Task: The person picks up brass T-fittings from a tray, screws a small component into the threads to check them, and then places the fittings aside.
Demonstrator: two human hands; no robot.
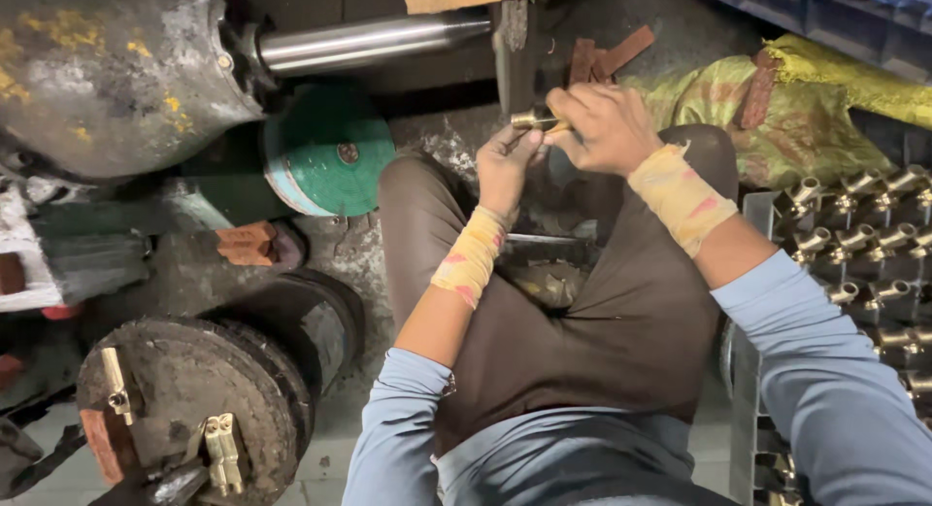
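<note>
At the far left a heavy grey machine housing [107, 74] with flecks of yellow paint sends a polished steel shaft [374, 40] out toward the middle of the scene, and below it sit a green round drum [325, 149], a reddish brick [248, 244] and a dark, grimy flywheel [194, 399] with small brass pieces resting on its face. Moving right, the left hand [505, 166] — wrist bound in a yellow-and-pink cloth wrap [471, 255] — comes up from below, its fingers closed on the near end of a small brass fitting [532, 120]. The fitting lies roughly level with its long axis running left to right, and it sits just above the left fingertips and just left of the right hand [607, 127], which grips its other end from the right side (the far tip is hidden under that hand, so exactly how much is covered cannot be told). Both hands touch the part, held above the person's brown-trousered lap and right against an upright metal blade or post [507, 64]. Farther right lie a crumpled yellow-green cloth sack [806, 108] and, at the edge, a metal rack [859, 244] of matching brass fittings — well apart from the hands.
</note>
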